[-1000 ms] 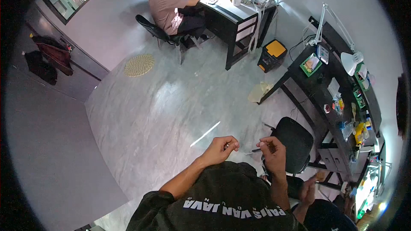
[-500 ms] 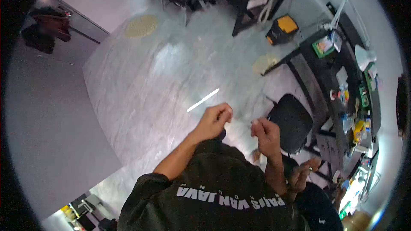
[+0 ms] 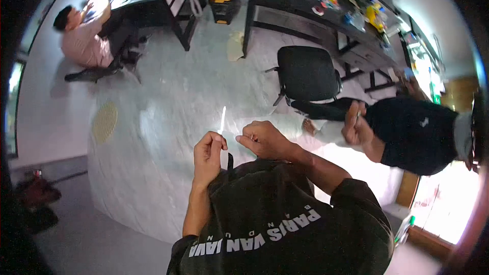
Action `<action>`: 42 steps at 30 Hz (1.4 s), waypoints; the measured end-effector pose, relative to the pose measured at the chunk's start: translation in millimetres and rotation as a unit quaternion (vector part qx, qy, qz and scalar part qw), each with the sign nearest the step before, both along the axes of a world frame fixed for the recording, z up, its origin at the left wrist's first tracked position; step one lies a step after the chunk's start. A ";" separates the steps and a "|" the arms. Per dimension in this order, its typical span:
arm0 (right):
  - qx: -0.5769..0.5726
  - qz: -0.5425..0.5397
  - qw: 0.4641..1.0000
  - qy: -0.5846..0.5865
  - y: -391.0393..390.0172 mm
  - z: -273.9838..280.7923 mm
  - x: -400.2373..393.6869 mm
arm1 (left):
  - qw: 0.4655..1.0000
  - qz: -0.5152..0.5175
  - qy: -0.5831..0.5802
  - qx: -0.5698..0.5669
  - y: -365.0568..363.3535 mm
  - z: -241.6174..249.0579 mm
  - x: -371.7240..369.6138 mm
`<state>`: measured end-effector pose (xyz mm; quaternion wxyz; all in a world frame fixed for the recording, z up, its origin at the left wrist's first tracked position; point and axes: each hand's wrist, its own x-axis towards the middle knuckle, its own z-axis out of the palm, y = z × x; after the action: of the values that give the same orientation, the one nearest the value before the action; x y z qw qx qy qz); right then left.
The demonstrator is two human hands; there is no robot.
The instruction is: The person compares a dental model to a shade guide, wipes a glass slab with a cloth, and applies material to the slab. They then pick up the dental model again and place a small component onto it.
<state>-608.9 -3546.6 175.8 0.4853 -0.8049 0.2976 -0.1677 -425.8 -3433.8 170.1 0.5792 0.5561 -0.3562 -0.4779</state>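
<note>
My left hand [image 3: 208, 157] is raised in front of my dark printed shirt [image 3: 265, 214], thumb pressed to curled fingers. Just right of it, a small gap away, my right hand [image 3: 264, 139] is also closed, its fingers folded in and its thumb pointing left. Whatever either hand may hold is too small or hidden to make out. Beyond my left fingertips a narrow white strip [image 3: 223, 118] shows against the floor, its near end meeting the hand in the view. A dark strap end [image 3: 230, 161] stands up between my wrists.
A co-worker in black [image 3: 412, 132] is close on my right, one hand [image 3: 356, 126] held out. A black chair [image 3: 308, 74] stands ahead, before a dark workbench [image 3: 290, 0] with supplies. Another person [image 3: 89, 46] sits at a desk far left. A black-and-orange bin [image 3: 223, 2] stands between.
My view has swung to the right, so chair, bench and strip have turned and shifted left. My hands have come closer together; both stay closed.
</note>
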 end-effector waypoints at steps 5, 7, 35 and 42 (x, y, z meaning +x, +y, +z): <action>0.025 -0.124 0.991 -0.043 67.4 -9.6 41.5 | 0.994 -0.107 0.017 0.006 55.5 1.4 62.2; 0.135 -0.190 0.969 -0.080 101.2 2.0 59.0 | 0.993 -0.115 0.019 0.021 83.1 -2.5 88.1; 0.213 -0.383 0.815 -0.378 349.7 66.0 5.8 | 0.941 -0.103 0.320 -0.045 245.2 35.6 -0.9; 0.213 -0.365 0.854 -0.304 379.1 59.9 6.8 | 0.941 -0.033 0.337 -0.029 302.3 20.4 -17.7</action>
<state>-602.2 -3167.5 235.7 0.6147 -0.4246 0.4363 -0.5015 -443.5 -3131.5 190.5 0.6652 0.3337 -0.1722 -0.6454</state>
